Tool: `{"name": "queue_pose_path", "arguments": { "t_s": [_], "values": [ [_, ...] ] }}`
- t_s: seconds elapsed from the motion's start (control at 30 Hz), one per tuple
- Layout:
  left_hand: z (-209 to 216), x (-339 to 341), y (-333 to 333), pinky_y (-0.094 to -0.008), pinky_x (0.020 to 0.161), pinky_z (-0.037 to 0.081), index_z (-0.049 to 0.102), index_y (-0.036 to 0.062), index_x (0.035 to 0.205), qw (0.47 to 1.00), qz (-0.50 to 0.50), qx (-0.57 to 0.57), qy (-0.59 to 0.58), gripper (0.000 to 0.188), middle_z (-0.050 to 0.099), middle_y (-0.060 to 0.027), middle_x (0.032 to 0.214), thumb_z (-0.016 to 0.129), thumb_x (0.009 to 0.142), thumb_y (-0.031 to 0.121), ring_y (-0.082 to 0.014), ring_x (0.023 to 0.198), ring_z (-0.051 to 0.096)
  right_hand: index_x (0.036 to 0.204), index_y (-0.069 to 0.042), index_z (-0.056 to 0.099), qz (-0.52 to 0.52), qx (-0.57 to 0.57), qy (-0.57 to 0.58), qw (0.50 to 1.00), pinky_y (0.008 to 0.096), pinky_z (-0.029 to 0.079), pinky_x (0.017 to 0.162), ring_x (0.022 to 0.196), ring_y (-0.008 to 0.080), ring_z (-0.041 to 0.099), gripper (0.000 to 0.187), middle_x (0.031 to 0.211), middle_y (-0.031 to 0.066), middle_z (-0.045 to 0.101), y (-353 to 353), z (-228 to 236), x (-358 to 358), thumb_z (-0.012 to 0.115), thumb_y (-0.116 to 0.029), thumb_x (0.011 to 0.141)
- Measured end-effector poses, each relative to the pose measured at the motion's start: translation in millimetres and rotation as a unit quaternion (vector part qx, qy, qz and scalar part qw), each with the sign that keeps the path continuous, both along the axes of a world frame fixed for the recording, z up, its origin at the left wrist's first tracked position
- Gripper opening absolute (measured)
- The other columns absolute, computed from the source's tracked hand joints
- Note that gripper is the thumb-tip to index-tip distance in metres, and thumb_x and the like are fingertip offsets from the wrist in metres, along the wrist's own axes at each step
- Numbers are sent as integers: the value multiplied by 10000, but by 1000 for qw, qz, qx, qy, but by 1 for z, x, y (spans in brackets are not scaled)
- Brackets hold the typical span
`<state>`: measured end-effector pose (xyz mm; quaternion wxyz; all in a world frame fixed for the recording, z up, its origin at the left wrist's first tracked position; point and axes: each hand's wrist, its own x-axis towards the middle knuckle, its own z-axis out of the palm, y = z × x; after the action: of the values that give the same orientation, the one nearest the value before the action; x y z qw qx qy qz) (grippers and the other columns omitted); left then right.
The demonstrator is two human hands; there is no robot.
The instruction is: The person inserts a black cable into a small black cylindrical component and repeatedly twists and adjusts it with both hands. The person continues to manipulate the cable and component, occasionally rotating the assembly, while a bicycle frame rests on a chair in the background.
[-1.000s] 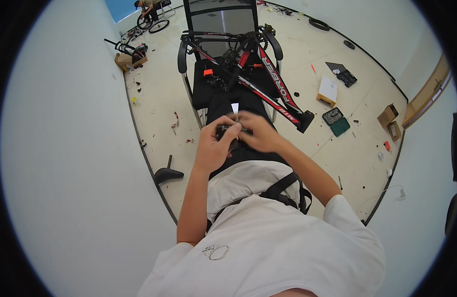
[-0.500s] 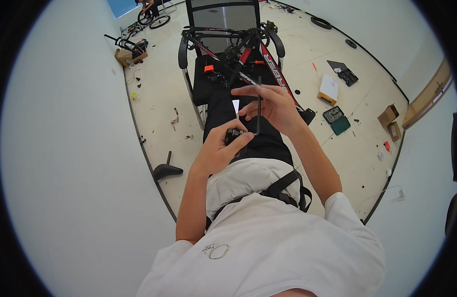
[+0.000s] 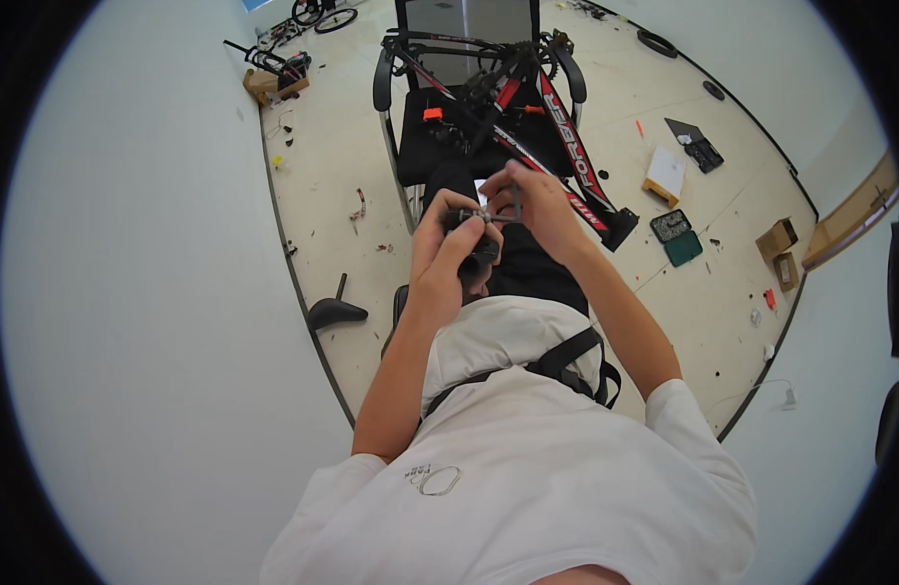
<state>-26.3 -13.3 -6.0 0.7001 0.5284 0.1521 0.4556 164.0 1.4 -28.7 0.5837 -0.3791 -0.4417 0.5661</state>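
Observation:
My left hand (image 3: 436,261) is closed around a black bicycle part (image 3: 480,257) with a rounded, tube-like lower end. Its exact kind is partly hidden by my fingers. A grey metal hex key (image 3: 509,216) reaches from the top of that part toward the right, its end bending upward. My right hand (image 3: 547,210) has its fingertips closed on the bent end of the key. Both hands are above my lap. Beyond them, a black and red bicycle frame (image 3: 568,141) leans across a black office chair (image 3: 417,146).
An orange object (image 3: 433,115) lies on the chair seat. A bicycle saddle (image 3: 336,312) is on the floor at left. To the right are a green case (image 3: 681,246), a white and yellow box (image 3: 664,175), a black tool case (image 3: 701,151) and a cardboard box (image 3: 776,238).
The hex key has swung from standing upright to lying across, with one end at the black part. My hands have come closer together, and my left hand has turned the part.

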Motion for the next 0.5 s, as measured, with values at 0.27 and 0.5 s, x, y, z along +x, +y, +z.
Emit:
{"name": "queue_pose_path", "arguments": {
  "t_s": [0.27,0.5],
  "values": [
    [-5,1,8,-252,336,413,441,35,993,1000,24,-15,-9,174,581,-140,705,473,888,169,-114,377,408,1027,28,588,-51,62,-120,990,260,541,629,795,140,644,186,965,94,619,-13,-2,-17,609,-121,918],
    [-19,6,16,-242,354,378,443,33,1008,993,103,-14,-46,180,579,-128,699,462,854,124,-122,382,408,1055,17,576,88,82,-113,986,288,508,741,783,159,628,179,831,90,647,-52,-4,-21,521,-131,972]
  ]
}}
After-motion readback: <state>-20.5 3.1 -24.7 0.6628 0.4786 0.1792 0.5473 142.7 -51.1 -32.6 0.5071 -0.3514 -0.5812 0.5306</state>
